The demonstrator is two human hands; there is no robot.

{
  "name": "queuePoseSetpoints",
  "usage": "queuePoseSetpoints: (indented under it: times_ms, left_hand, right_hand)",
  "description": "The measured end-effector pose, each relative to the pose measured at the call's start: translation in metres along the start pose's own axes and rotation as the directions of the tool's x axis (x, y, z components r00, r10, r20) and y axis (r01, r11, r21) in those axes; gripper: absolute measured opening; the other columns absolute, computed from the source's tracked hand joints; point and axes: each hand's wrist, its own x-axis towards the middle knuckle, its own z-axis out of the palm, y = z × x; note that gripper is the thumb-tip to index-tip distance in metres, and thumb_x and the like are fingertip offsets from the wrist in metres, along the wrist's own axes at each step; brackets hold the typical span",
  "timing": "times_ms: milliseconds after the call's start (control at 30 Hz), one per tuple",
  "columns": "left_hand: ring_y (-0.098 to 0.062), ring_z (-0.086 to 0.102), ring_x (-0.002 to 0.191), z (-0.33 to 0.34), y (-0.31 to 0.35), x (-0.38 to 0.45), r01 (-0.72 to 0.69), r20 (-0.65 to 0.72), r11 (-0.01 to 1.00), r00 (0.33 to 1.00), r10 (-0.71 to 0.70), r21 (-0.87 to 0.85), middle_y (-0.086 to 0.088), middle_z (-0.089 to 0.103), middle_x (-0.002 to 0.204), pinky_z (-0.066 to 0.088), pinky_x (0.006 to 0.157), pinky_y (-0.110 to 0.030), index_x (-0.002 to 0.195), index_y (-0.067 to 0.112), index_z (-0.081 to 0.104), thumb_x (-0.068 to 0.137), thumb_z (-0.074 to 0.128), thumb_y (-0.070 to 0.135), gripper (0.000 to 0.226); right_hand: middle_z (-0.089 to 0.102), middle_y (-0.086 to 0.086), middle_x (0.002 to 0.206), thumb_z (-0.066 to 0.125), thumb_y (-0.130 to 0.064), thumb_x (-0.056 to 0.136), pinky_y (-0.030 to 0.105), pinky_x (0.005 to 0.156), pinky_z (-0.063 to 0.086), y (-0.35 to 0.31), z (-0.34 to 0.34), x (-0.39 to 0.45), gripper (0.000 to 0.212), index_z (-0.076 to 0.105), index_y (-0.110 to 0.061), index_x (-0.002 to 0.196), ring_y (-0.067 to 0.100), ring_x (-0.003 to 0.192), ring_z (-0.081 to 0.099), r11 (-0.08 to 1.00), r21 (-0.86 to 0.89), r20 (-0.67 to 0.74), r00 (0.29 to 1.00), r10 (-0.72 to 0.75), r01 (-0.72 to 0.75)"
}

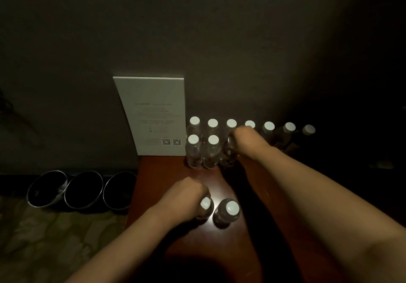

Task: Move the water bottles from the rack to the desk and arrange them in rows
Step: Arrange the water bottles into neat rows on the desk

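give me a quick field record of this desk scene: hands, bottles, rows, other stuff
left hand: grips a near bottle by its neck
right hand: grips a bottle at the third spot in the front row
loose bottle: upright beside the left hand's bottle
back row: seven white caps along the wall
front row: two placed bottles
desk: reddish wood
sign card: leans on the wall
bowls: three, left of the desk
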Motion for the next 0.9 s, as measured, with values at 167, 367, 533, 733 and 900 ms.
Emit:
queuePoseSetpoints:
  times_ms: [167, 367, 533, 733, 900]
  left_hand:
    - [-0.020, 0.063, 0.089, 0.002, -0.002, -0.004, -0.011, -0.021, 1.000, 1.000, 0.010, -0.025, 0.000, 0.066, 0.100, 0.055, 0.074, -0.034, 0.103, 0.023, 0.072, 0.074, 0.071, 0.034, 0.031]
    - [-0.018, 0.062, 0.091, 0.005, -0.002, -0.010, -0.011, -0.069, 0.998, 0.998, 0.007, -0.069, 0.003, 0.065, 0.102, 0.054, 0.076, -0.033, 0.103, 0.024, 0.072, 0.076, 0.071, 0.035, 0.030]
    - [-0.017, 0.062, 0.089, 0.011, -0.003, -0.012, -0.008, -0.110, 0.995, 0.994, -0.002, -0.098, 0.004, 0.065, 0.099, 0.055, 0.075, -0.034, 0.102, 0.027, 0.072, 0.075, 0.072, 0.034, 0.029]
    - [-0.016, 0.062, 0.085, 0.016, -0.005, -0.013, 0.005, -0.139, 0.992, 0.990, -0.022, -0.126, 0.004, 0.064, 0.095, 0.055, 0.073, -0.035, 0.101, 0.026, 0.073, 0.075, 0.074, 0.030, 0.026]
    - [-0.018, 0.062, 0.087, 0.021, -0.008, -0.013, 0.003, -0.152, 0.991, 0.988, -0.024, -0.136, 0.002, 0.066, 0.097, 0.055, 0.075, -0.037, 0.101, 0.025, 0.072, 0.074, 0.073, 0.031, 0.028]
  right_hand:
    - [0.067, 0.016, 0.107, 0.051, -0.018, 0.093, 0.034, 0.080, 0.047, 0.001, 0.003, -0.002, 0.024, 0.068, -0.008, 0.105, 0.032, 0.098, 0.063, 1.000, 0.019, -0.038, 0.999, -0.024, 0.025]
    - [0.066, 0.015, 0.107, 0.051, -0.014, 0.092, 0.026, 0.072, 0.037, 0.001, 0.005, -0.003, 0.020, 0.068, -0.010, 0.101, 0.031, 0.097, 0.062, 0.998, 0.031, -0.032, 0.998, -0.059, 0.060]
    - [0.065, 0.013, 0.106, 0.051, -0.014, 0.091, 0.027, 0.074, 0.041, 0.002, 0.006, -0.004, 0.020, 0.068, -0.013, 0.100, 0.031, 0.097, 0.062, 0.996, 0.018, -0.018, 0.996, -0.082, 0.082]
    - [0.068, 0.013, 0.105, 0.051, -0.013, 0.090, 0.035, 0.083, 0.050, 0.001, 0.010, -0.007, 0.020, 0.069, -0.012, 0.099, 0.032, 0.096, 0.063, 0.997, 0.028, -0.027, 0.997, -0.072, 0.073]
    - [0.067, 0.014, 0.115, 0.051, -0.014, 0.093, 0.035, 0.089, 0.048, 0.000, 0.013, -0.009, 0.026, 0.068, -0.013, 0.112, 0.032, 0.104, 0.061, 0.998, 0.030, -0.031, 0.998, -0.053, 0.054]
